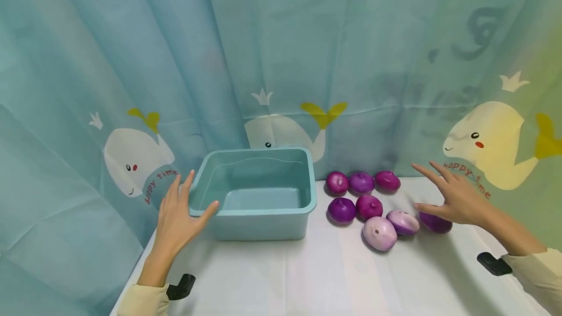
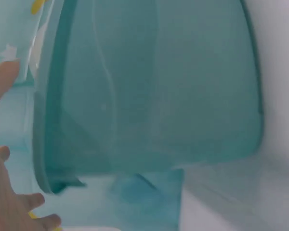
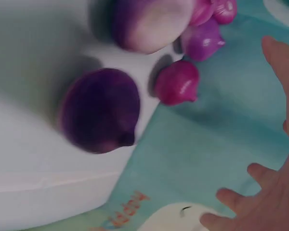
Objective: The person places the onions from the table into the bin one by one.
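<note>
On the white table stands a teal plastic tub point(image 1: 263, 226) with nothing inside it. My left hand point(image 1: 177, 221) is at the tub's left front corner, fingers spread and holding nothing; its fingertips overlap the rim in the head view. My right hand point(image 1: 458, 199) hovers over the right end of a group of purple onions, fingers apart. Closest below it is a dark purple onion point(image 3: 101, 110), partly covered by the hand in the head view. Beside that lie a pale purple onion point(image 1: 403, 223) and a whitish onion point(image 1: 380, 234). Several deeper purple onions, one of them a magenta onion point(image 1: 388, 181), sit behind.
A teal curtain point(image 1: 281, 52) printed with whales hangs right behind the tub and onions. The white table point(image 1: 333, 277) reaches forward from there. Dark wrist straps point(image 1: 494, 263) show at both sleeves.
</note>
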A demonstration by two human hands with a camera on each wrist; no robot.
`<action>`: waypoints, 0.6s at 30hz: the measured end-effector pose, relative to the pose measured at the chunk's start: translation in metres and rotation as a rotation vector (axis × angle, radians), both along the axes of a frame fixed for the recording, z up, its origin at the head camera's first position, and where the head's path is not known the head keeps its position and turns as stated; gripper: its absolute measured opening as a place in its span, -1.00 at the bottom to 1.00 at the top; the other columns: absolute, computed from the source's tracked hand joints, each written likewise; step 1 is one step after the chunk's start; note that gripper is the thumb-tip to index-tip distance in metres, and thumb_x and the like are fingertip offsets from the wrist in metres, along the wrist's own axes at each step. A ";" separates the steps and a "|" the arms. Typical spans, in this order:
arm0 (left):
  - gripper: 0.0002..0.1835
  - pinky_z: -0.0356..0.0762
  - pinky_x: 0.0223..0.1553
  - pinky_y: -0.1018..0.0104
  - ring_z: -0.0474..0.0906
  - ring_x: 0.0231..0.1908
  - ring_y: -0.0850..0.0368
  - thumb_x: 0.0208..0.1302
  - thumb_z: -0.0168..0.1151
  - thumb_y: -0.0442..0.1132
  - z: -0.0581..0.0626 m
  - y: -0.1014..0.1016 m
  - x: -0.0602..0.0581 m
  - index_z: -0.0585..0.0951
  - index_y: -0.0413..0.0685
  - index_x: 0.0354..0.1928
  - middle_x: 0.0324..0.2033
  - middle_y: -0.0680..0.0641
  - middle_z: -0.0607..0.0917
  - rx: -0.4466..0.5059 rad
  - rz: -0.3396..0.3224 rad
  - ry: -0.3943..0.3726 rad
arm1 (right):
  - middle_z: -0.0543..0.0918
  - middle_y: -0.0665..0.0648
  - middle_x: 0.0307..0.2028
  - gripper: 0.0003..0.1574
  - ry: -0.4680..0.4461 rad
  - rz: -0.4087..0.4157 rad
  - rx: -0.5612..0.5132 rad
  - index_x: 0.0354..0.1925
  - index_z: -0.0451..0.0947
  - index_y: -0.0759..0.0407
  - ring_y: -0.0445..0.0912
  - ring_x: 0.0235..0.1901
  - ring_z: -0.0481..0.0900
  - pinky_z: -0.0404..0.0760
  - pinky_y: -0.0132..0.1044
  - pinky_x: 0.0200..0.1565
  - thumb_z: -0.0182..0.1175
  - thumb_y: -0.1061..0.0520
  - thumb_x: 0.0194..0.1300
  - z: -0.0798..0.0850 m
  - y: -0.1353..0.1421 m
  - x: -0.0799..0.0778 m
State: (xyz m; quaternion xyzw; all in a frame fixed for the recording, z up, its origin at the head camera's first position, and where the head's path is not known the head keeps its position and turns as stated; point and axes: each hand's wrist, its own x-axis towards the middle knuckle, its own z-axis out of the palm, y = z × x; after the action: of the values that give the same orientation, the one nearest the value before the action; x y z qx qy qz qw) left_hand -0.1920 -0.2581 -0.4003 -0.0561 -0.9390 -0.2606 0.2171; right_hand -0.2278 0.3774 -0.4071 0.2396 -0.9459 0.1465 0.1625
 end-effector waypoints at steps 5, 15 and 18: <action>0.01 0.11 0.26 -0.54 0.10 0.46 -0.45 0.33 0.36 0.03 -0.017 -0.006 0.005 -0.04 0.15 0.65 0.56 -0.28 0.08 0.263 -0.020 -0.062 | 0.25 0.57 0.35 0.34 -0.108 0.009 -0.083 0.60 0.10 0.03 0.51 0.30 0.25 0.30 0.54 -0.03 0.62 0.04 0.00 -0.016 0.021 0.007; -0.06 0.42 0.01 0.63 0.27 0.40 -0.44 0.53 0.17 -0.18 -0.033 -0.006 0.013 -0.25 0.29 0.64 0.50 -0.42 0.17 0.672 -0.128 -0.212 | 0.32 0.57 0.31 0.22 -0.271 0.084 -0.221 0.56 0.14 0.17 -0.73 0.21 0.01 0.69 0.01 -0.18 0.57 0.21 0.07 -0.056 0.049 0.015; -0.08 0.42 -0.06 0.67 0.30 0.37 -0.48 0.53 0.18 -0.17 -0.036 -0.004 0.011 -0.23 0.25 0.63 0.52 -0.39 0.11 0.725 -0.137 -0.235 | 0.27 0.67 0.26 0.22 -0.347 0.096 -0.295 0.58 0.13 0.08 -0.63 0.04 0.35 0.68 -0.25 -0.24 0.54 0.29 0.08 -0.067 0.054 0.017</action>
State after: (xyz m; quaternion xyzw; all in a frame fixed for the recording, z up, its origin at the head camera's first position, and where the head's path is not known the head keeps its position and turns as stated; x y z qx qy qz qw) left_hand -0.1810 -0.2625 -0.4366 -0.0078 -0.7985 -0.5942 0.0958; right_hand -0.2107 0.4314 -0.4742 0.2292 -0.9156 0.3296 0.0233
